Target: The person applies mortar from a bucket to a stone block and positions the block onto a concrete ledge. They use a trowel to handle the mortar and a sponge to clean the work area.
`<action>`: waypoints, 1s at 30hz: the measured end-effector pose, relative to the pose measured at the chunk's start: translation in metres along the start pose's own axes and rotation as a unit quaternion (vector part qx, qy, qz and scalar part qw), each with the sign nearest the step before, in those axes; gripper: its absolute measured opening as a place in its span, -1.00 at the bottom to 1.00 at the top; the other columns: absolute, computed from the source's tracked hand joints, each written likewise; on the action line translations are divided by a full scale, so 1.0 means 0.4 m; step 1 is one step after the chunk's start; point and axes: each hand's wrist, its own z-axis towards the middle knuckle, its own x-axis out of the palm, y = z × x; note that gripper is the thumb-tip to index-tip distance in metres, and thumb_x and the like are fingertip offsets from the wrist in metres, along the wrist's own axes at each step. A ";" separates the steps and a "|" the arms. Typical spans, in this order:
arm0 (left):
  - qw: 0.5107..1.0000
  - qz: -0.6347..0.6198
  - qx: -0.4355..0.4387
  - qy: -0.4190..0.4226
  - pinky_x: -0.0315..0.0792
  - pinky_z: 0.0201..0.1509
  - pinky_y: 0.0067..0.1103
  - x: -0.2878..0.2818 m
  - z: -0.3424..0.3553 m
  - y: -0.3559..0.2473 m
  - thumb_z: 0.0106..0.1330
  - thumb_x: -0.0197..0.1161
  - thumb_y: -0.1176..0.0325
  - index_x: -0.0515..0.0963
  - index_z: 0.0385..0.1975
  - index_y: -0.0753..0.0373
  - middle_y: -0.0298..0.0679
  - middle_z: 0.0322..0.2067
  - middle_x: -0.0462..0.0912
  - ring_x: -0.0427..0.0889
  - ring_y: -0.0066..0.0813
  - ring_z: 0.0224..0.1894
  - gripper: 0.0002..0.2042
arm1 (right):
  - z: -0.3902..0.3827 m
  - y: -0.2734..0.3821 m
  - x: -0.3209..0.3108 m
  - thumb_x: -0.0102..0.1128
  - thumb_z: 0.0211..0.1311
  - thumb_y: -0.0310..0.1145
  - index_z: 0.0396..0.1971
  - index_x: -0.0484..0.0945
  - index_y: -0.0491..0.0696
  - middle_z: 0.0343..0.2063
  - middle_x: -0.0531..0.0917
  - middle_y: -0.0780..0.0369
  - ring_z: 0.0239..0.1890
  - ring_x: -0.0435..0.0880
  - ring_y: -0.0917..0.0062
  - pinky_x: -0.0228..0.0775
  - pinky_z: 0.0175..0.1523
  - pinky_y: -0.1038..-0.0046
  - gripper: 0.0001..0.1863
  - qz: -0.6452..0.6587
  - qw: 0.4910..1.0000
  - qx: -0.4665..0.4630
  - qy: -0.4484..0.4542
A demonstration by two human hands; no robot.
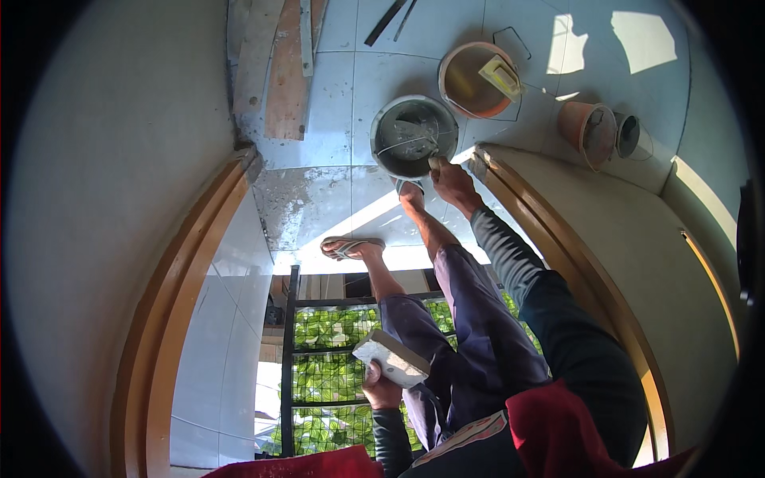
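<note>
My left hand (pixel 382 390) grips a pale grey rectangular block (pixel 392 358) above my lap, its thumb pressed on the near face. Stretched forward, my right hand (pixel 456 185) is closed round the handle of a trowel (pixel 434 162). The trowel reaches into a dark bucket (pixel 374 146) on the tiled floor, where its blade lies among wet-looking grey mortar (pixel 402 155). Where the blade ends and the mortar begins is hard to make out. A thin wire handle crosses the bucket's mouth.
Beyond stands an orange bucket (pixel 448 95) with a yellow float (pixel 500 76) across its rim. Farther right, an orange pail (pixel 580 127) and a dark pail (pixel 627 134) lie tilted. Planks (pixel 287 88) lean at the left. Wooden door frames (pixel 191 279) flank me; a black metal grille (pixel 327 350) is below.
</note>
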 end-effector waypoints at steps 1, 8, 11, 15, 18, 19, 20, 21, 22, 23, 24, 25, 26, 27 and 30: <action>1.000 -0.001 0.001 0.006 0.32 0.35 -0.23 0.004 0.000 0.003 0.22 0.44 0.05 0.45 0.21 0.26 -0.24 0.09 0.59 0.53 -0.20 0.18 -0.37 | 0.015 -0.009 0.003 0.10 0.35 -0.17 0.02 0.47 -0.11 -0.29 0.71 -0.10 -0.14 0.70 -0.03 0.51 -0.07 0.01 -0.62 -0.006 1.000 -0.007 0.007; 1.000 -0.010 -0.008 0.014 0.30 0.36 -0.25 -0.046 0.038 0.038 0.26 0.40 0.03 0.41 0.24 0.25 -0.23 0.10 0.58 0.52 -0.20 0.18 -0.36 | 0.139 -0.114 0.099 0.07 0.36 -0.22 -0.03 0.37 -0.22 -0.40 0.67 -0.17 -0.29 0.70 -0.11 0.55 -0.17 -0.04 -0.62 -0.090 0.985 -0.047 -0.138; 1.000 -0.011 0.005 0.026 0.30 0.37 -0.25 -0.050 0.042 0.047 0.28 0.37 0.01 0.41 0.25 0.27 -0.21 0.10 0.57 0.51 -0.19 0.18 -0.36 | 0.144 -0.097 0.096 0.08 0.33 -0.24 -0.04 0.37 -0.25 -0.44 0.66 -0.17 -0.32 0.69 -0.12 0.55 -0.19 -0.04 -0.61 -0.051 0.985 -0.110 -0.123; 0.999 0.036 0.024 0.003 0.36 0.30 -0.25 -0.038 0.034 0.055 0.30 0.27 -0.10 0.38 0.25 0.33 -0.16 0.10 0.53 0.51 -0.19 0.17 -0.31 | 0.065 -0.059 0.047 0.10 0.32 -0.23 0.02 0.39 -0.18 -0.42 0.67 -0.16 -0.31 0.69 -0.11 0.51 -0.20 -0.06 -0.60 -0.054 0.992 -0.099 -0.061; 0.999 0.040 0.009 0.013 0.37 0.30 -0.24 -0.014 0.021 0.047 0.29 0.28 -0.11 0.37 0.26 0.32 -0.17 0.10 0.53 0.51 -0.19 0.17 -0.30 | 0.032 -0.076 0.025 0.11 0.32 -0.26 0.05 0.42 -0.13 -0.42 0.68 -0.13 -0.30 0.69 -0.11 0.50 -0.16 -0.04 -0.62 -0.063 0.996 -0.060 -0.030; 0.999 0.038 0.003 0.020 0.38 0.29 -0.24 -0.005 0.015 0.042 0.29 0.29 -0.12 0.37 0.26 0.32 -0.17 0.10 0.52 0.51 -0.19 0.17 -0.29 | 0.025 -0.077 0.018 0.09 0.33 -0.25 0.05 0.41 -0.13 -0.43 0.67 -0.15 -0.28 0.69 -0.10 0.51 -0.15 -0.05 -0.62 -0.066 0.995 -0.054 -0.043; 0.999 0.044 -0.006 0.025 0.37 0.30 -0.24 0.000 0.015 0.040 0.29 0.29 -0.12 0.35 0.27 0.32 -0.16 0.11 0.52 0.51 -0.19 0.17 -0.28 | 0.021 -0.097 0.015 0.08 0.34 -0.24 0.04 0.39 -0.14 -0.44 0.67 -0.16 -0.25 0.69 -0.09 0.52 -0.15 -0.06 -0.63 -0.067 0.995 -0.045 -0.058; 0.999 0.044 -0.009 0.024 0.36 0.31 -0.25 -0.007 0.014 0.040 0.30 0.28 -0.11 0.35 0.27 0.32 -0.16 0.11 0.52 0.51 -0.20 0.17 -0.29 | 0.029 -0.135 0.028 0.08 0.34 -0.24 0.06 0.41 -0.12 -0.41 0.69 -0.14 -0.23 0.69 -0.10 0.51 -0.11 -0.05 -0.62 -0.029 0.994 -0.052 -0.091; 0.999 0.040 -0.007 0.020 0.36 0.31 -0.26 -0.017 0.020 0.043 0.30 0.28 -0.10 0.36 0.26 0.32 -0.16 0.11 0.52 0.52 -0.20 0.16 -0.30 | 0.028 -0.134 0.022 0.09 0.33 -0.23 0.07 0.43 -0.10 -0.36 0.70 -0.13 -0.21 0.69 -0.10 0.51 -0.09 -0.03 -0.61 -0.014 0.996 -0.051 -0.070; 0.999 0.037 0.001 0.003 0.34 0.32 -0.25 -0.024 0.023 0.042 0.29 0.32 -0.04 0.37 0.26 0.31 -0.17 0.11 0.53 0.52 -0.20 0.17 -0.33 | 0.023 -0.124 0.018 0.11 0.33 -0.23 0.08 0.44 -0.11 -0.35 0.70 -0.13 -0.21 0.69 -0.10 0.51 -0.08 -0.02 -0.60 -0.017 0.997 -0.043 -0.060; 0.999 0.038 0.001 -0.004 0.34 0.32 -0.25 -0.031 0.021 0.039 0.29 0.32 -0.04 0.37 0.26 0.31 -0.17 0.11 0.53 0.52 -0.20 0.17 -0.33 | 0.012 -0.114 0.017 0.12 0.32 -0.23 0.08 0.44 -0.11 -0.34 0.70 -0.13 -0.20 0.69 -0.10 0.51 -0.06 -0.02 -0.59 -0.020 0.998 -0.034 -0.049; 1.000 0.015 -0.003 0.012 0.34 0.33 -0.24 -0.027 0.021 0.036 0.28 0.35 -0.01 0.38 0.26 0.28 -0.19 0.11 0.55 0.52 -0.19 0.17 -0.34 | 0.001 -0.116 0.019 0.12 0.32 -0.23 0.08 0.44 -0.11 -0.34 0.70 -0.13 -0.20 0.69 -0.10 0.51 -0.06 -0.02 -0.59 -0.019 0.998 -0.033 -0.044; 1.000 -0.008 -0.007 0.028 0.34 0.33 -0.22 -0.025 0.020 0.033 0.27 0.39 0.02 0.39 0.26 0.25 -0.20 0.10 0.57 0.53 -0.18 0.17 -0.35 | -0.010 -0.118 0.020 0.13 0.32 -0.22 0.10 0.43 -0.10 -0.31 0.70 -0.13 -0.18 0.69 -0.10 0.51 -0.05 -0.01 -0.58 0.007 0.998 -0.033 -0.055; 1.000 -0.005 -0.004 0.027 0.34 0.32 -0.23 -0.028 0.018 0.033 0.27 0.39 0.01 0.39 0.26 0.25 -0.21 0.10 0.57 0.53 -0.18 0.16 -0.34 | -0.021 -0.117 0.020 0.14 0.32 -0.21 0.13 0.43 -0.09 -0.29 0.71 -0.12 -0.17 0.69 -0.10 0.50 -0.03 -0.01 -0.56 0.032 0.997 -0.034 -0.067; 1.000 -0.013 0.004 0.011 0.35 0.31 -0.24 -0.046 0.023 0.042 0.27 0.39 0.00 0.39 0.26 0.25 -0.21 0.10 0.57 0.53 -0.18 0.15 -0.35 | -0.080 -0.078 0.019 0.15 0.32 -0.20 0.16 0.39 -0.11 -0.25 0.71 -0.10 -0.14 0.69 -0.08 0.50 -0.01 -0.01 -0.52 0.034 0.996 -0.027 -0.078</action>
